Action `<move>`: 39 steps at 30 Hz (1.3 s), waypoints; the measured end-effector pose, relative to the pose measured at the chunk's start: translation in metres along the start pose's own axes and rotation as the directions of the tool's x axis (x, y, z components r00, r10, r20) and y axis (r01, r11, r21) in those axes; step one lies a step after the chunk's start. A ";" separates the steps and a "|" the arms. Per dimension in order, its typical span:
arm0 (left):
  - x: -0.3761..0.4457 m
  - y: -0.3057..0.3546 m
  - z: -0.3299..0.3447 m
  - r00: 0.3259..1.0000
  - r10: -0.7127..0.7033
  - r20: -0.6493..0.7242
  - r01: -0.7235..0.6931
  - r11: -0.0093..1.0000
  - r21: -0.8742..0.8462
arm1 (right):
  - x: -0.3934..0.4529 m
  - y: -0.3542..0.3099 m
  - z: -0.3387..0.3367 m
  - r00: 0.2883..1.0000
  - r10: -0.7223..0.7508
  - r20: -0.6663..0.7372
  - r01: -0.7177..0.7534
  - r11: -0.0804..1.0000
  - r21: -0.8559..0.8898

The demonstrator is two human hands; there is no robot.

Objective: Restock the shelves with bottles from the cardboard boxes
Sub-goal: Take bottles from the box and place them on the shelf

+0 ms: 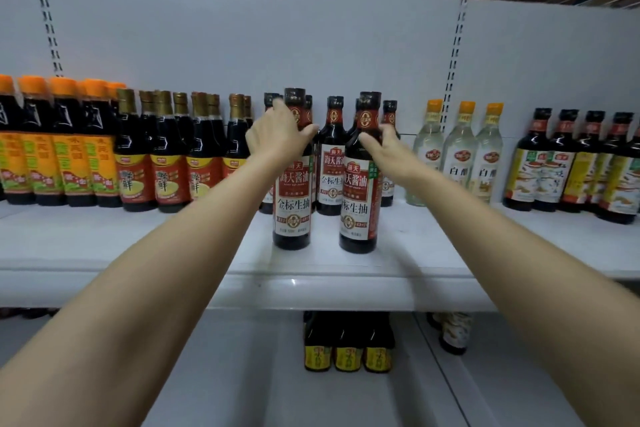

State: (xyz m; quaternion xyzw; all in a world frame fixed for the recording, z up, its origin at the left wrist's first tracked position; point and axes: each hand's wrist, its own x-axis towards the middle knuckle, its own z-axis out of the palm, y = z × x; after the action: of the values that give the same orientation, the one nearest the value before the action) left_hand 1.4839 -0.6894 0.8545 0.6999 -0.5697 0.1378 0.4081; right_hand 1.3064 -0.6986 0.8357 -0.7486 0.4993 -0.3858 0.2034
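Two dark soy sauce bottles with red-and-white labels stand upright near the front of the white shelf (pixel 311 288). My left hand (pixel 277 132) grips the shoulder of the left bottle (pixel 292 204). My right hand (pixel 384 146) holds the shoulder of the right bottle (pixel 358 211), fingers curled round its right side. Behind them stand more bottles of the same kind (pixel 331 163) in a short row. No cardboard box is in view.
Orange-capped bottles (pixel 69 149) and gold-capped dark bottles (pixel 166 156) fill the shelf to the left. Clear vinegar bottles (pixel 457 156) and dark bottles with yellow labels (pixel 571 166) stand to the right. A lower shelf holds small dark bottles (pixel 348 343).
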 end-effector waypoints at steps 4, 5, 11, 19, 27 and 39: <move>-0.037 -0.030 0.022 0.997 0.052 0.049 -0.046 0.993 -0.108 | -0.024 0.025 0.018 0.998 0.054 -0.044 -0.063 0.964 -0.258; -0.045 -0.038 0.025 0.992 0.064 0.105 -0.046 0.984 -0.169 | -0.031 0.029 0.023 0.996 0.069 -0.059 -0.085 0.944 -0.318; -0.060 -0.054 0.024 0.949 0.121 0.293 -0.001 0.926 -0.378 | -0.049 0.052 0.057 0.987 0.051 -0.154 -0.117 0.883 -0.455; -0.054 -0.063 0.023 0.913 0.190 0.361 -0.005 0.890 -0.455 | -0.033 0.070 0.060 0.984 0.046 -0.170 -0.085 0.969 -0.232; -0.047 -0.048 0.043 0.903 0.226 0.366 -0.005 0.856 -0.517 | -0.019 0.083 0.044 0.981 0.094 -0.167 -0.117 0.984 -0.132; -0.033 -0.022 0.075 0.903 0.192 0.385 0.024 0.872 -0.489 | 0.014 0.111 0.023 0.975 0.144 -0.166 -0.157 0.985 -0.066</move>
State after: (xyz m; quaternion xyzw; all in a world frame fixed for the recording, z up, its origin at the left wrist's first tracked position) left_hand 1.4730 -0.7205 0.7767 0.5629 -0.6909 -0.1449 0.4299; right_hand 1.2615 -0.7602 0.7499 -0.6824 0.5841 -0.4087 0.1616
